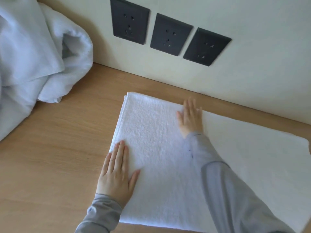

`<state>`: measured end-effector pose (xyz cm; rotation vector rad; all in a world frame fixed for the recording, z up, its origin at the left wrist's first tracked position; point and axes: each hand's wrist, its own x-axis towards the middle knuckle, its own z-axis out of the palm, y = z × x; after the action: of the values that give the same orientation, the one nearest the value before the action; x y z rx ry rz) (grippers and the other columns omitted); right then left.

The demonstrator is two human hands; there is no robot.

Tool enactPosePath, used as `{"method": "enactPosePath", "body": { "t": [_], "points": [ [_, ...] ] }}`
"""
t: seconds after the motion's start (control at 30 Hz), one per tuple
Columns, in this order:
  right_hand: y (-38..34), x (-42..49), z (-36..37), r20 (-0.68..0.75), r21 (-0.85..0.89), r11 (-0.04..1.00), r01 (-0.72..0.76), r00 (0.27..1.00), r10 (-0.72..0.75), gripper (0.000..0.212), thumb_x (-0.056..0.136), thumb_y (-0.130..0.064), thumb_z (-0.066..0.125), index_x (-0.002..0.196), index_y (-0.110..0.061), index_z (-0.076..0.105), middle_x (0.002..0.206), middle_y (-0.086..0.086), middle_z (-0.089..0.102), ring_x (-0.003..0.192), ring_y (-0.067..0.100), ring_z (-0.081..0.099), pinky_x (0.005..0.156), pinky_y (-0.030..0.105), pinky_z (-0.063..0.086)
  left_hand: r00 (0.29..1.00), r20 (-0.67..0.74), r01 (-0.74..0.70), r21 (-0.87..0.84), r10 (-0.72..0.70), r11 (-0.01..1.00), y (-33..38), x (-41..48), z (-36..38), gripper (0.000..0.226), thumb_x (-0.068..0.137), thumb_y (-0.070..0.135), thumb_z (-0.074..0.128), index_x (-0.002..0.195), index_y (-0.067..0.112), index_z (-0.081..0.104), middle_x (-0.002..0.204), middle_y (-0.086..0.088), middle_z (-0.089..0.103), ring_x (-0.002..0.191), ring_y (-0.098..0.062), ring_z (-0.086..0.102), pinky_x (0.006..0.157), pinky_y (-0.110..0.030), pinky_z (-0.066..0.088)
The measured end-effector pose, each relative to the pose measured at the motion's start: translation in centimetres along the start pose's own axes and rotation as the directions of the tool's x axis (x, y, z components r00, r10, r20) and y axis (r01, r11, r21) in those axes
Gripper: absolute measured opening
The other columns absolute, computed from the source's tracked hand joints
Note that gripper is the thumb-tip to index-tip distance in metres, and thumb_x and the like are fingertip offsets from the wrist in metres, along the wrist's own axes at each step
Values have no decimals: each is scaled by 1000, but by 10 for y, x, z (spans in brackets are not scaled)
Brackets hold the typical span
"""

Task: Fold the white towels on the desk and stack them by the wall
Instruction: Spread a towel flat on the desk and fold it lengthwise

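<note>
A white terry towel (pixel 156 140) lies flat on the wooden desk (pixel 55 157), folded over on its left part, with a thinner layer stretching right to the frame's edge. My left hand (pixel 116 172) lies flat with straight fingers on the towel's near left edge. My right hand (pixel 191 117) presses flat on the towel's far side, close to the wall (pixel 252 22). Both arms wear grey sleeves.
A crumpled heap of white cloth (pixel 33 56) sits at the far left of the desk against the wall. Three black wall sockets (pixel 170 34) are set in the wall above the desk. Bare wood shows between the heap and the towel.
</note>
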<state>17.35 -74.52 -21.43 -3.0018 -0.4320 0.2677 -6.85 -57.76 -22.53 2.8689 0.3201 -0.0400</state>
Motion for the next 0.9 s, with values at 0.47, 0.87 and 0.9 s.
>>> {"method": "enactPosePath", "body": {
  "t": [0.47, 0.87, 0.9],
  "points": [
    [175, -110, -8, 9, -39, 987, -154, 988, 154, 57, 99, -35, 31, 149, -19, 7, 157, -5, -1, 146, 13, 3, 118, 44, 2, 1000, 6, -3, 41, 3, 999, 1, 0, 2, 76, 94, 53, 18, 144, -3, 26, 153, -17, 26, 139, -29, 29, 115, -38, 17],
    [59, -185, 26, -81, -34, 893, 449, 889, -450, 51, 93, -29, 35, 138, -6, 42, 147, 10, 38, 139, 26, 30, 110, 49, 28, 997, -24, -75, -64, 74, 995, 132, 12, 19, 69, 98, 44, 12, 141, -6, 31, 148, -21, 32, 137, -33, 30, 115, -41, 13],
    [66, -189, 29, -57, -61, 877, 477, 876, -480, 51, 94, -31, 35, 139, -8, 41, 148, 8, 38, 140, 22, 29, 110, 47, 30, 997, -9, -75, -46, 74, 996, 144, 13, 24, 68, 98, 44, 11, 141, -5, 32, 148, -20, 32, 137, -32, 31, 116, -41, 14]
  ]
}}
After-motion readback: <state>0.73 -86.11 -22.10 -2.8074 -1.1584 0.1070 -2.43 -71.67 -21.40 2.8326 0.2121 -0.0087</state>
